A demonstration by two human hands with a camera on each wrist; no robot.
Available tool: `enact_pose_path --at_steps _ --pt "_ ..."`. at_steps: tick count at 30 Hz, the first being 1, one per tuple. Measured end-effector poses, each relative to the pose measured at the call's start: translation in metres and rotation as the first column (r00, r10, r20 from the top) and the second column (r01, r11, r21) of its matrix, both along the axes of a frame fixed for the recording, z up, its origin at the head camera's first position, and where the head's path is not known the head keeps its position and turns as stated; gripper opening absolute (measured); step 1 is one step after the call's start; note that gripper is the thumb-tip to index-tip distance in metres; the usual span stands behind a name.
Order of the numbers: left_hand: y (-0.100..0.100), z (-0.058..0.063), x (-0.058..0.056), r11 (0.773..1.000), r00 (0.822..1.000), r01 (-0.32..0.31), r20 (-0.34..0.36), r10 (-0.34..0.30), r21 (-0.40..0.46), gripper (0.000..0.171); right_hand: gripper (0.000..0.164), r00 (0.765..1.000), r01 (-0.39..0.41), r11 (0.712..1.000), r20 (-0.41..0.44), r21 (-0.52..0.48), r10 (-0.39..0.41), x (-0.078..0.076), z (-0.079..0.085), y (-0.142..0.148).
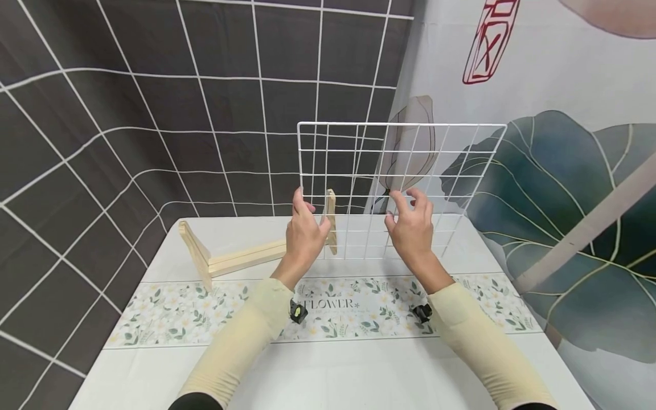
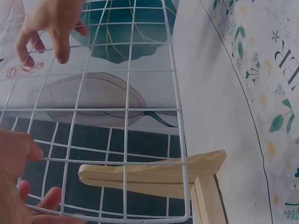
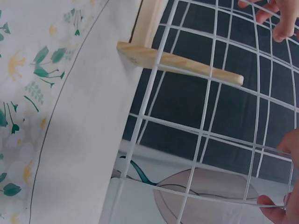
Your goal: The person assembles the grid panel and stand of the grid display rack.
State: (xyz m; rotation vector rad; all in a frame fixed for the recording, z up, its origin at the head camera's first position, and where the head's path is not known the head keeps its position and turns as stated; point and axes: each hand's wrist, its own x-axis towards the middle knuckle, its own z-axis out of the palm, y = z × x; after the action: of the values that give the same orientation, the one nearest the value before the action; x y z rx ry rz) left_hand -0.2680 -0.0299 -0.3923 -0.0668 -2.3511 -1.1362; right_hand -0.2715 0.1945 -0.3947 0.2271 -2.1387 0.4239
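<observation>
A white wire grid panel (image 1: 402, 123) stands tilted above the back half of the table. My left hand (image 1: 306, 230) grips its left side, thumb on the near face and other fingers beyond the edge wire, as the left wrist view shows (image 2: 14, 172). The right hand (image 1: 414, 228) holds the wires near the panel's middle with bent fingers and thumb set apart. Behind the panel's lower left part is a pale wooden stand (image 1: 246, 259), two end pieces joined by a grooved crossbar. One end piece (image 3: 187, 65) shows through the mesh.
The white table (image 1: 359, 370) has a flower-printed band (image 1: 179, 310) across it. Dark cloth with white grid lines (image 1: 154, 102) hangs at the left and back. A pale cloth with large leaf prints (image 1: 538, 171) hangs at the right.
</observation>
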Motion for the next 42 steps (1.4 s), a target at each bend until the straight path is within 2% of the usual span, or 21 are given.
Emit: enact_pose_path --at_steps 14,18,22,26,30,35,36,39,42 --pt "-0.009 0.002 0.005 0.995 1.000 0.018 0.004 -0.017 -0.102 0.092 0.041 0.999 -0.007 1.000 0.038 -0.006 0.007 0.002 0.000 0.000" --pt "-0.018 0.003 0.007 0.989 0.999 0.031 0.022 -0.029 -0.144 0.091 0.041 0.999 -0.009 1.000 0.050 -0.020 0.010 0.002 0.000 0.001" --pt "-0.033 0.006 0.009 0.991 0.999 0.021 0.042 -0.015 -0.135 0.087 0.041 0.999 -0.002 0.999 0.044 -0.036 0.003 0.001 0.000 0.002" --pt "-0.058 0.011 0.012 0.994 0.998 -0.031 0.046 0.036 -0.103 0.079 0.041 0.999 0.004 0.999 0.038 -0.046 -0.003 0.001 0.002 0.005" --pt "-0.097 0.018 0.019 0.991 0.991 -0.111 0.060 0.116 -0.082 0.070 0.042 0.999 0.010 0.998 0.040 -0.065 -0.007 0.003 0.000 0.008" --pt "-0.157 0.019 0.031 0.965 0.970 -0.243 0.004 0.245 -0.101 0.065 0.043 0.999 0.016 0.997 0.042 -0.077 -0.013 0.001 -0.002 0.013" --pt "-0.168 0.018 0.032 0.959 0.963 -0.267 0.015 0.269 -0.096 0.066 0.043 0.999 0.015 0.997 0.041 -0.082 -0.012 0.001 -0.001 0.013" --pt "-0.198 0.013 0.037 0.951 0.942 -0.305 0.132 0.308 -0.045 0.074 0.042 0.999 0.008 0.996 0.042 -0.093 -0.004 -0.001 0.000 0.014" --pt "-0.221 0.007 0.041 0.944 0.907 -0.329 0.289 0.307 0.030 0.083 0.042 0.999 -0.008 0.995 0.051 -0.101 0.014 -0.001 0.000 0.013"
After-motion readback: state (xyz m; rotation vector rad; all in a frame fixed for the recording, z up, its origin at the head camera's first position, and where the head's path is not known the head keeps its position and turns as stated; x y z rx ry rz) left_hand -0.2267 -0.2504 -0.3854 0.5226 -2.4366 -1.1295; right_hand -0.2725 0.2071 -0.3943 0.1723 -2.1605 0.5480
